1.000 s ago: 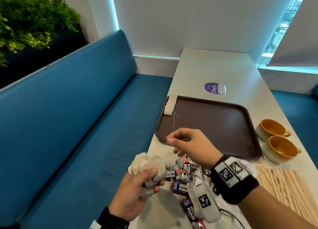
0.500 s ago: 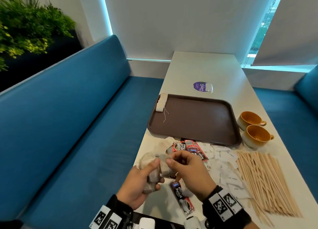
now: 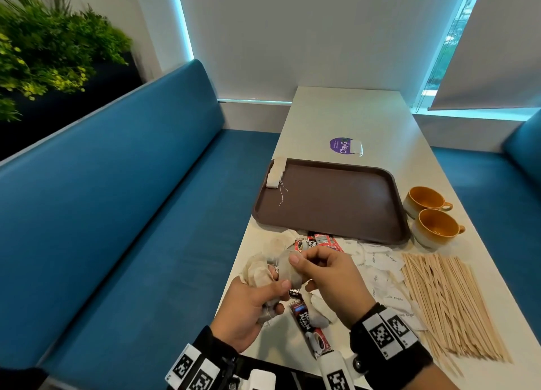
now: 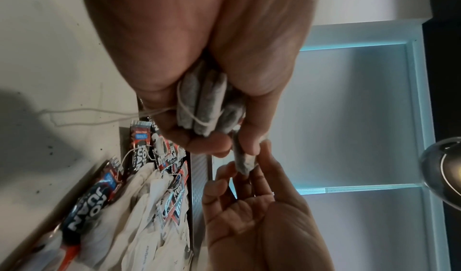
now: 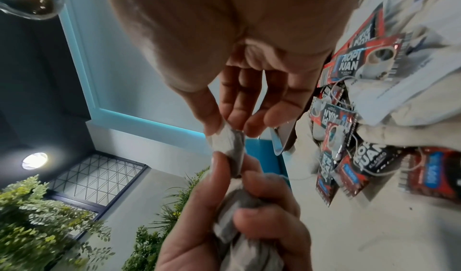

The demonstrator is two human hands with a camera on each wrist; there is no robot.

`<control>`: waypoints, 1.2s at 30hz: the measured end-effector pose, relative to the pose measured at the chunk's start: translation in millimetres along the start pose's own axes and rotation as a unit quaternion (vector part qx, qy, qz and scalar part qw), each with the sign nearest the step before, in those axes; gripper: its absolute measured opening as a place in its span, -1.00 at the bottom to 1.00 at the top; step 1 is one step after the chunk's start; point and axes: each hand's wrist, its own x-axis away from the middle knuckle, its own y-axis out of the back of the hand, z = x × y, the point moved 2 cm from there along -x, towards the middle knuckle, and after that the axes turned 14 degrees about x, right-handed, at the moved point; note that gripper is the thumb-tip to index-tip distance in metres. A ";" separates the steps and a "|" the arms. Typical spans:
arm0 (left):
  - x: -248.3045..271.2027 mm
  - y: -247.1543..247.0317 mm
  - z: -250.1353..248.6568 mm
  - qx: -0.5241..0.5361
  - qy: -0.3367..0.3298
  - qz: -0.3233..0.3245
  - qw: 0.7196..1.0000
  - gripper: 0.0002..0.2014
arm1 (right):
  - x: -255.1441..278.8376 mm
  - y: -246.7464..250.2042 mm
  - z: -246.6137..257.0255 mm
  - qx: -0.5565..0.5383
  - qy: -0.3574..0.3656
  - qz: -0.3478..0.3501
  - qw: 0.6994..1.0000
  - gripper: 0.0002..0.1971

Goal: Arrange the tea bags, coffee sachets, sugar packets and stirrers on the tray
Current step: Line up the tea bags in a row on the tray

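The single tea bag (image 3: 285,268) was pinched at its upper end between the thumb and forefinger of the right hand (image 3: 330,281); its lower end was pinned under the thumb of the left hand (image 3: 248,307). The left hand's fingers were curled round a bunch of tea bags (image 4: 203,105), with their strings trailing out of the fist. The remaining fingers of the right hand were loosely extended and held nothing.

Both hands were raised just above the near left edge of the table (image 3: 351,117), on the near side of the brown tray (image 3: 336,202). The tray lay flat on the table. One tea bag on the tray (image 3: 276,173) lay against its far left rim, with the string running onto the tray floor.

Between the tray's near rim and the hands lay loose coffee sachets (image 3: 304,316) and more tea bags, partly overlapping. To the right of these, below the tray's near right corner, lay white sugar packets (image 3: 380,260). Further right lay a spread of wooden stirrers (image 3: 450,304), roughly parallel.

Two orange-lined cups (image 3: 436,225) stood just beside the tray's right rim, one behind the other. A purple sticker (image 3: 342,145) lay on the table beyond the tray's far rim. A blue bench (image 3: 117,214) ran along the table's left side.
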 end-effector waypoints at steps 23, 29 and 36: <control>-13.3 6.8 -15.4 0.124 0.040 -0.058 0.990 -0.90 | -31.2 -4.0 -5.9 0.080 0.029 0.013 0.996 -0.74; -24.6 31.6 -18.1 0.135 0.046 -0.084 0.986 -0.74 | -97.3 2.8 8.1 0.104 0.009 0.001 0.995 -0.78; -39.2 39.7 -21.5 0.107 0.046 -0.111 0.987 -0.76 | -226.9 -6.9 -0.4 0.138 -0.018 -0.034 0.990 -0.80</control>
